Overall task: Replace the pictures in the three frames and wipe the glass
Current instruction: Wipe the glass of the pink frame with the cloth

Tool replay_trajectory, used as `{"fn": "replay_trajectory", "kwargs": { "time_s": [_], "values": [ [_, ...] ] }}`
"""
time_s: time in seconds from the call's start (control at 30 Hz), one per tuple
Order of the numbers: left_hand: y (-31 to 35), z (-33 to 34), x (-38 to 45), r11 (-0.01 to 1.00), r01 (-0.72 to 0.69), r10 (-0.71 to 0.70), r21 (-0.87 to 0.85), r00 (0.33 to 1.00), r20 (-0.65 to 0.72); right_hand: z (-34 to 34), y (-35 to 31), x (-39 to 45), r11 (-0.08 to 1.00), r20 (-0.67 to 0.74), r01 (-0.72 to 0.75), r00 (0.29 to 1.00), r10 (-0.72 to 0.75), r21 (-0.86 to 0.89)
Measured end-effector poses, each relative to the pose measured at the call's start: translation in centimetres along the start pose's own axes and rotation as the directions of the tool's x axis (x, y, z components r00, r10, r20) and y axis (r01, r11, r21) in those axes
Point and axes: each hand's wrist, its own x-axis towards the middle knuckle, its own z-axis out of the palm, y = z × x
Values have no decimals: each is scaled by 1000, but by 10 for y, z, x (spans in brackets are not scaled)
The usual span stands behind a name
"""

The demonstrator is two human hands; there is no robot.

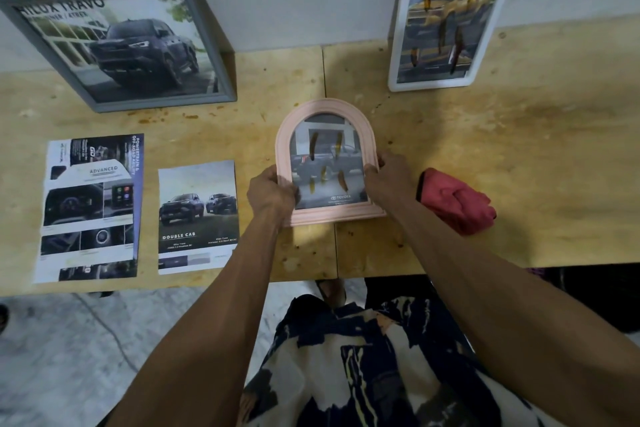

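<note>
Nearest, both hands hold the pink frame (329, 163) by its side rails, a little back from the desk's (485, 149) front edge and near the middle seam: the left hand (272, 196) has its fingers (294, 191) curled over the lower left rail, thumb tip lapping the glass, and the right hand (388, 177) has its fingers (372, 170) clamped on the right rail. The frame looks light and stiff, likely a moulded rim, but the pane is the fragile part and is streaked with yellowish smears, so it may be slick; the rails are the safe hold, and the arched top gives less purchase than the straight base. Whether its base rests on the desk or is lifted I cannot tell. Just right of it lies a folded red cloth (457, 201), soft and easy to pinch up, near the front edge. To the left, toward the front left corner, two loose prints lie flat: the smaller print (198, 217) just beside the left forearm and the larger print (91, 208) further left, its bottom reaching the front edge; both are thin and limp, apt to slide or crease, best lifted by a corner. Open room for turning the frame over is, I judge, the bare stretch right of centre behind the cloth. At the back edge, the grey frame (117, 42) leans on the wall at the left and the white frame (450, 17), also smeared, leans at the right; both could tip if nudged.
</note>
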Motion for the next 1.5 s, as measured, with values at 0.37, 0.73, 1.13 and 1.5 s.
{"fn": "replay_trajectory", "kwargs": {
  "time_s": [0.37, 0.73, 1.13, 1.5],
  "values": [
    [-3, 3, -7, 967, -193, 205, 167, 977, -57, -13, 10, -11, 980, -153, -40, 988, 9, -197],
    [-9, 3, -3, 955, -229, 238, 187, 971, -25, -48, 68, -44, 813, -95, -237, 971, 221, -532],
    [-10, -1, 0, 951, -233, 237, 203, 971, 7, -50, 67, -27, 980, -202, -28, 979, -13, -198],
    [-24, -10, 13, 709, -440, 528, 551, 849, -2, -18, -13, 11, 967, -261, 251, 932, -251, -35]
  ]
}}
